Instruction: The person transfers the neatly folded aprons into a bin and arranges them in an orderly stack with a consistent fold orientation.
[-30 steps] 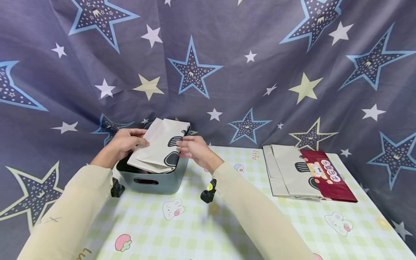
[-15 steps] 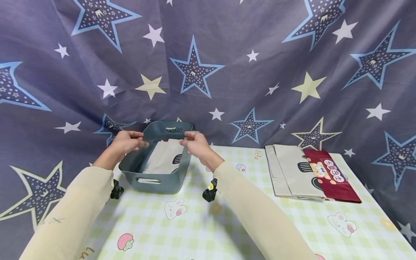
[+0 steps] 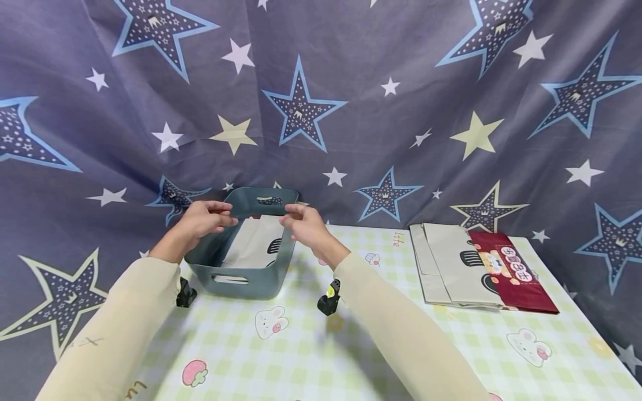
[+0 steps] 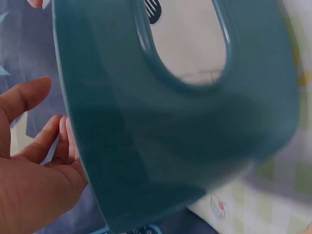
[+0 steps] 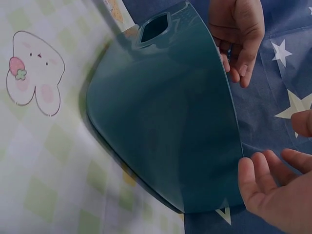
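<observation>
A blue-grey plastic basket [image 3: 266, 285] with oval handle holes stands at the back left of the table. Inside lies a folded cream sheet [image 3: 251, 245] printed with black kitchen-utensil shapes; part of it shows through a handle hole in the left wrist view. My left hand [image 3: 203, 219] hovers over the basket's left side with nothing in its fingers. Opposite it, my right hand [image 3: 308, 225] is at the right rim, also holding nothing. The right wrist view shows its relaxed fingers [image 5: 263, 180] right at the basket's edge.
A second folded cream sheet [image 3: 443, 264] with a dark red printed band lies at the right of the table. A green checked cloth [image 3: 241, 356] covers the tabletop. Behind it hangs a dark star-patterned curtain [image 3: 346, 128].
Both hands held the folded cream sheet over the basket; they let go and it dropped inside. Since then, the left hand has shifted slightly right.
</observation>
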`<action>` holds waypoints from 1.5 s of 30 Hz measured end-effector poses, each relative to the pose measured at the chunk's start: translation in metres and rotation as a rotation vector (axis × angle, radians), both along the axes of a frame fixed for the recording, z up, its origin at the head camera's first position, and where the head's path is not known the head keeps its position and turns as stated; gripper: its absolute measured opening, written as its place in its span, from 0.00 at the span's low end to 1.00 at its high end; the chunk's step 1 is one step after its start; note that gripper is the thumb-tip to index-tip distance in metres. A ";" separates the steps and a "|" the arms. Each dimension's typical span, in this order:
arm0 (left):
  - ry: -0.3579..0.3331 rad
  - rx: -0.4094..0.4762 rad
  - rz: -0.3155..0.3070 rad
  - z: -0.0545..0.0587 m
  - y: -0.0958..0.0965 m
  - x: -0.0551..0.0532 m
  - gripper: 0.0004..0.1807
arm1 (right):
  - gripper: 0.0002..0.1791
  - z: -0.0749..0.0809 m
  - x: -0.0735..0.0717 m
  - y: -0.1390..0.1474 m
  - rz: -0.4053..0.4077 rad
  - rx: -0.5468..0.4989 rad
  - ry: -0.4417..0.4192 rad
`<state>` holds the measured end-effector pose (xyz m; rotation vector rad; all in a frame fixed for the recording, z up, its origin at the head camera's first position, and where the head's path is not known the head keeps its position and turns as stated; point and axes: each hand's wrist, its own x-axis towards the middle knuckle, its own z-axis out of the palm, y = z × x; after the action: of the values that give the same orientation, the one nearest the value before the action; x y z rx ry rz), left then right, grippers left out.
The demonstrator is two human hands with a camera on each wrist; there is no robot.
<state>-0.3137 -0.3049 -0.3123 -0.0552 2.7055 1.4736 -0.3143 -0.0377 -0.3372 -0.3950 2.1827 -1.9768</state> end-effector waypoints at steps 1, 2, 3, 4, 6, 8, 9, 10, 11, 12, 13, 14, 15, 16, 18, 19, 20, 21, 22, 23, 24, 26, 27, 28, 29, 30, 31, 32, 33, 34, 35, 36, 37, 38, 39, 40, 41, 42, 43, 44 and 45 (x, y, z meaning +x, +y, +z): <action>0.003 0.015 -0.006 0.000 0.002 0.000 0.35 | 0.24 0.000 0.000 0.001 -0.003 0.003 0.006; 0.003 0.032 -0.012 -0.001 0.004 0.000 0.34 | 0.23 -0.001 0.000 0.003 -0.004 0.003 0.013; 0.003 0.052 -0.017 -0.002 0.006 0.001 0.34 | 0.23 -0.001 0.000 0.005 -0.007 0.007 0.021; 0.002 0.070 -0.024 -0.002 0.009 0.001 0.34 | 0.23 -0.001 0.000 0.007 -0.008 0.010 0.030; 0.008 0.103 -0.038 -0.004 0.014 0.000 0.34 | 0.23 -0.002 0.000 0.011 -0.008 0.013 0.053; 0.008 0.129 -0.048 -0.004 0.020 0.000 0.33 | 0.23 -0.003 -0.001 0.015 -0.013 0.022 0.084; 0.012 0.138 -0.052 -0.004 0.023 0.000 0.33 | 0.23 -0.004 -0.002 0.017 -0.014 0.027 0.099; 0.017 0.146 -0.055 -0.005 0.027 0.001 0.33 | 0.23 -0.005 -0.002 0.020 -0.018 0.031 0.115; 0.022 0.152 -0.058 -0.004 0.030 0.001 0.32 | 0.23 -0.006 -0.002 0.022 -0.025 0.035 0.132; 0.023 0.158 -0.060 -0.004 0.033 0.001 0.32 | 0.23 -0.006 -0.002 0.025 -0.031 0.038 0.148; 0.025 0.167 -0.060 -0.004 0.036 0.002 0.31 | 0.22 -0.008 -0.003 0.028 -0.039 0.042 0.161; 0.030 0.173 -0.061 -0.004 0.039 0.002 0.31 | 0.22 -0.009 -0.003 0.031 -0.045 0.047 0.174; 0.032 0.182 -0.063 -0.004 0.043 0.003 0.31 | 0.21 -0.010 -0.003 0.034 -0.051 0.053 0.185; 0.034 0.190 -0.063 -0.004 0.046 0.003 0.31 | 0.21 -0.011 -0.003 0.037 -0.059 0.061 0.193; 0.035 0.206 -0.067 -0.004 0.052 0.003 0.30 | 0.20 -0.012 -0.003 0.043 -0.068 0.074 0.206; 0.037 0.210 -0.067 -0.005 0.055 0.003 0.30 | 0.20 -0.013 -0.004 0.046 -0.074 0.083 0.209; 0.036 0.215 -0.068 -0.006 0.059 0.003 0.30 | 0.20 -0.013 -0.004 0.050 -0.079 0.089 0.211; 0.033 0.220 -0.070 -0.007 0.063 0.002 0.29 | 0.20 -0.014 -0.004 0.053 -0.085 0.092 0.212; 0.031 0.221 -0.071 -0.008 0.067 0.001 0.29 | 0.20 -0.015 -0.004 0.057 -0.091 0.096 0.214; 0.027 0.228 -0.073 -0.009 0.071 0.000 0.28 | 0.20 -0.016 -0.004 0.061 -0.098 0.102 0.218; 0.023 0.233 -0.075 -0.010 0.075 -0.001 0.28 | 0.20 -0.017 -0.004 0.064 -0.105 0.109 0.221; 0.016 0.248 -0.083 -0.012 0.084 -0.003 0.27 | 0.20 -0.020 -0.004 0.072 -0.116 0.129 0.232; 0.016 0.252 -0.089 -0.013 0.088 -0.004 0.27 | 0.20 -0.022 -0.004 0.076 -0.121 0.140 0.243; 0.018 0.258 -0.094 -0.013 0.092 -0.005 0.27 | 0.19 -0.023 -0.004 0.080 -0.126 0.155 0.254; 0.022 0.266 -0.099 -0.013 0.096 -0.005 0.27 | 0.19 -0.025 -0.004 0.083 -0.131 0.169 0.265; 0.026 0.267 -0.106 -0.013 0.100 -0.006 0.28 | 0.20 -0.026 -0.004 0.087 -0.136 0.179 0.278; 0.029 0.270 -0.109 -0.013 0.104 -0.006 0.28 | 0.20 -0.027 -0.004 0.091 -0.142 0.186 0.288; 0.030 0.270 -0.117 -0.013 0.109 -0.006 0.27 | 0.20 -0.029 -0.004 0.094 -0.150 0.192 0.300; 0.030 0.265 -0.122 -0.013 0.113 -0.005 0.27 | 0.20 -0.030 -0.003 0.098 -0.157 0.191 0.302; 0.028 0.264 -0.126 -0.013 0.117 -0.005 0.27 | 0.20 -0.031 -0.003 0.103 -0.165 0.190 0.301; 0.025 0.259 -0.129 -0.013 0.121 -0.005 0.26 | 0.20 -0.032 -0.002 0.107 -0.171 0.186 0.299; 0.019 0.251 -0.131 -0.013 0.126 -0.004 0.26 | 0.20 -0.034 -0.001 0.111 -0.178 0.180 0.296; 0.015 0.247 -0.130 -0.013 0.130 -0.004 0.26 | 0.19 -0.035 -0.001 0.116 -0.187 0.174 0.287; 0.011 0.251 -0.135 -0.013 0.135 -0.004 0.26 | 0.19 -0.037 -0.001 0.120 -0.194 0.168 0.282; 0.010 0.251 -0.137 -0.014 0.139 -0.003 0.26 | 0.19 -0.039 0.000 0.125 -0.201 0.160 0.274; 0.008 0.259 -0.142 -0.015 0.143 -0.004 0.26 | 0.20 -0.040 0.000 0.129 -0.209 0.161 0.272; 0.007 0.266 -0.147 -0.016 0.146 -0.004 0.26 | 0.20 -0.041 0.001 0.134 -0.216 0.158 0.271; 0.006 0.277 -0.150 -0.016 0.150 -0.004 0.26 | 0.20 -0.043 0.001 0.139 -0.221 0.161 0.271; 0.012 0.288 -0.159 -0.018 0.154 -0.004 0.26 | 0.20 -0.044 0.002 0.144 -0.226 0.163 0.272; 0.017 0.299 -0.166 -0.019 0.158 -0.004 0.25 | 0.20 -0.045 0.002 0.150 -0.230 0.165 0.276; 0.024 0.303 -0.169 -0.021 0.163 -0.004 0.24 | 0.20 -0.046 0.003 0.155 -0.235 0.167 0.280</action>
<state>-0.3177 -0.1419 -0.3329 0.2008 2.4015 1.8157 -0.3112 0.1176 -0.3830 -0.4300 2.6571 -1.9283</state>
